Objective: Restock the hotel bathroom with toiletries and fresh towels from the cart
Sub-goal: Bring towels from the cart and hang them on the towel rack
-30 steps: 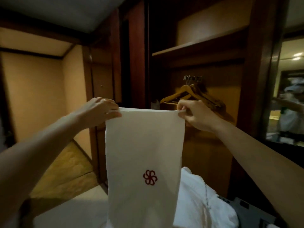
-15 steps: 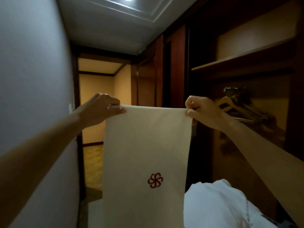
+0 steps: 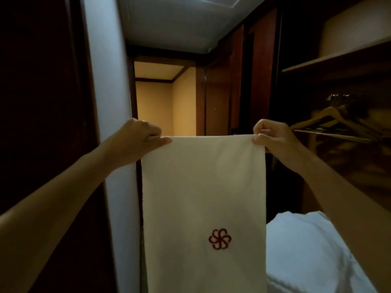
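Now, with the left hand (image 3: 137,136) and right hand (image 3: 273,134) each pinched tight on a top corner, the towel (image 3: 203,187) hangs flat in front, best kept taut and level while carried.

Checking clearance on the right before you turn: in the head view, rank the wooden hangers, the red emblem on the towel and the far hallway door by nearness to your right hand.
1. Wooden hangers, just beside the right hand.
2. Red emblem, below-left on the cream towel.
3. Hallway door, far down the corridor.

Bare forearms and hands (image 3: 138,136), unsleeved.
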`<state>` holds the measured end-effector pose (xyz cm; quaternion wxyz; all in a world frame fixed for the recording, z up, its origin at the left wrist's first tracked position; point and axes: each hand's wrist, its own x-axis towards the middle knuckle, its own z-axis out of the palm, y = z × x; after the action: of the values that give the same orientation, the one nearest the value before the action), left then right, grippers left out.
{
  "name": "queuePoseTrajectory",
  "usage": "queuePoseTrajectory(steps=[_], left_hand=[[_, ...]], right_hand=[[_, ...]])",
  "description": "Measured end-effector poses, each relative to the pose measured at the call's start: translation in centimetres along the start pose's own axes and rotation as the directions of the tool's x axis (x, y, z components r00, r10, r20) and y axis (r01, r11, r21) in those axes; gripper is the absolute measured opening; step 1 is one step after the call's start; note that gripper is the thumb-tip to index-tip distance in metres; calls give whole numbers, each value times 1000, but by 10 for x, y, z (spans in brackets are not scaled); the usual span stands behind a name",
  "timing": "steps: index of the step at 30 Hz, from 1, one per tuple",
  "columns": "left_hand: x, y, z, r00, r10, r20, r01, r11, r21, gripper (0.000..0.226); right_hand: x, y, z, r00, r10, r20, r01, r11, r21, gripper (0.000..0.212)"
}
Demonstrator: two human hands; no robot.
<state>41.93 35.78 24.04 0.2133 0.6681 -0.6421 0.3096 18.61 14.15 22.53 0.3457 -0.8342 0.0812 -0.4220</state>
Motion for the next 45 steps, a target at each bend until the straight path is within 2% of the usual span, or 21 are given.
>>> queuePoseTrajectory(steps=[2,5,7,10,13,15,19,21,26,30,33,35,40,45], left_hand=[[-17,7,-14,999,-46,4,46,999,11,32],[-48,18,-39,992,-126,-20,125,992,-17,35],[-69,24,-55,977,-213,-25,213,977,-29,32],[-104,27,-75,930,-366,28,367,929,-49,11],[-141,31,-93,918,-395,7,394,917,58,12],[-167,36,-107,902,-432,14,428,896,118,12],[-221,39,-132,776,-628,60,570,739,359,26],[-246,39,-148,737,-676,24,610,679,408,24],[-307,29,-195,737,-675,-47,618,643,452,17],[-356,2,-224,688,-717,-110,682,587,436,12],[-386,-22,-243,564,-811,-155,801,491,343,13],[-407,-38,-252,525,-835,-164,837,470,281,6],[-455,-89,-284,559,-824,-98,821,532,209,6],[-490,-138,-304,535,-839,-95,842,520,146,13]], right_hand=[[-8,-2,9,999,33,26,-34,998,44,11],[-15,-11,21,992,20,122,-27,998,56,13],[-17,-22,34,979,-32,202,38,999,-25,12],[-20,-37,61,955,-55,292,92,989,-112,11],[-28,-50,93,930,-122,347,175,976,-127,20],[-36,-62,112,909,-208,362,265,957,-115,18],[-54,-92,155,868,-355,349,407,909,-88,21],[-63,-107,181,846,-385,369,424,905,-26,23],[-75,-138,253,822,-454,343,460,885,71,14],[-82,-170,308,831,-388,399,300,916,266,12],[-81,-195,359,855,-292,429,135,924,359,15],[-81,-208,395,868,-252,429,47,900,434,20],[-71,-232,477,896,-186,404,-24,887,461,18],[-64,-246,551,915,-169,366,-3,904,427,15]])
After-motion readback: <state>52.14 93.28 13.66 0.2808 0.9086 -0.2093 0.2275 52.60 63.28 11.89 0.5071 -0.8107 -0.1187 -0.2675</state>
